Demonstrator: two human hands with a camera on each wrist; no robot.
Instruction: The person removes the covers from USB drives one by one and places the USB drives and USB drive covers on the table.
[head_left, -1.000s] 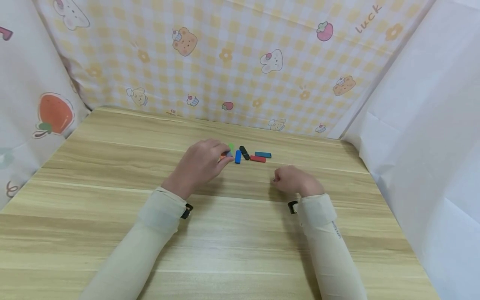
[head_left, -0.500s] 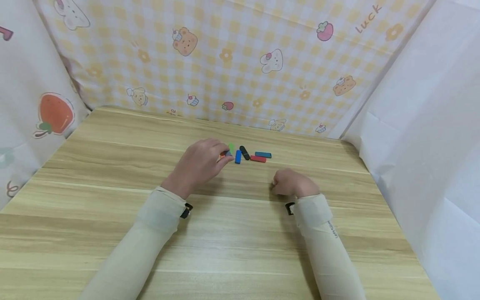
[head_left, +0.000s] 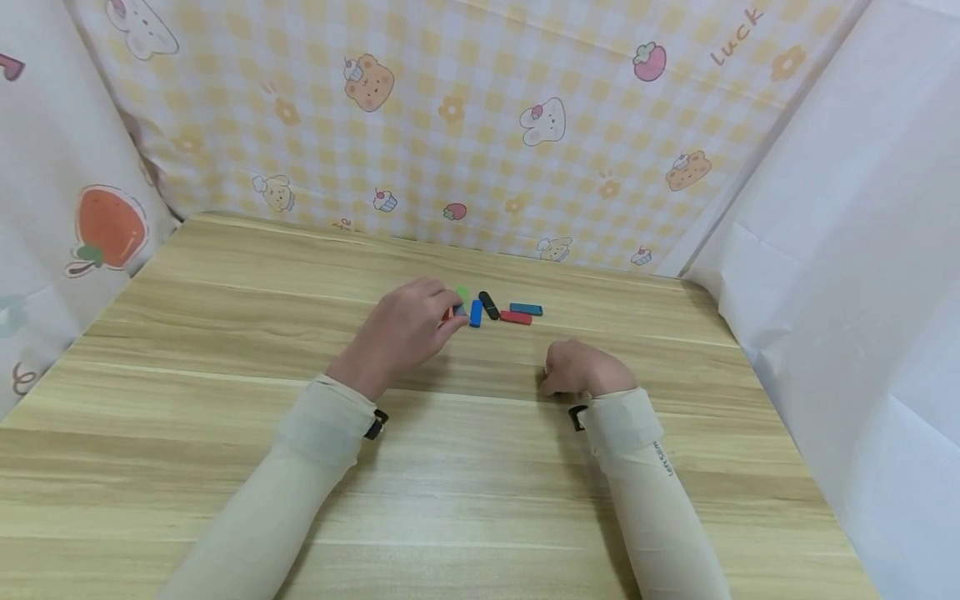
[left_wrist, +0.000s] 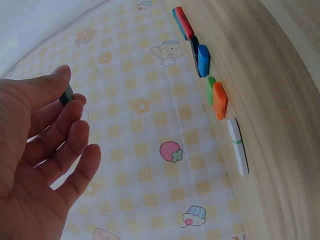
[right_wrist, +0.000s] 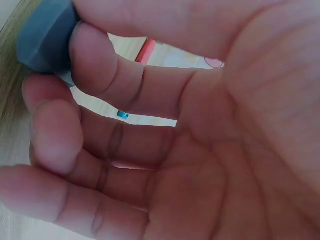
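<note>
My left hand [head_left: 405, 332] pinches a small dark grey-blue piece [left_wrist: 66, 95] between thumb and index finger, the other fingers loosely curled. My right hand [head_left: 585, 368], lower and to the right, pinches a faceted grey-blue piece [right_wrist: 47, 40] with thumb and fingertips; I cannot tell what kind it is. Beyond the hands lies a row of small, flat sticks resembling USB sticks: blue [head_left: 476, 314], black [head_left: 489, 306], red [head_left: 516, 317] and teal [head_left: 527, 309]. The left wrist view adds a green stick [left_wrist: 210, 90], an orange stick [left_wrist: 219, 101] and a white stick [left_wrist: 237, 146] with a green band.
The wood-grain table [head_left: 450, 475] is bounded at the back by a yellow-checked cloth [head_left: 480, 150] with cartoon prints. White sheets [head_left: 847, 250] hang along the right and left sides. Black straps [head_left: 377, 423] show at both wrists.
My right hand has shifted slightly left and toward me, still pinching. The left hand keeps its pinch with only a tiny shift to the right. The sticks lie where they were.
</note>
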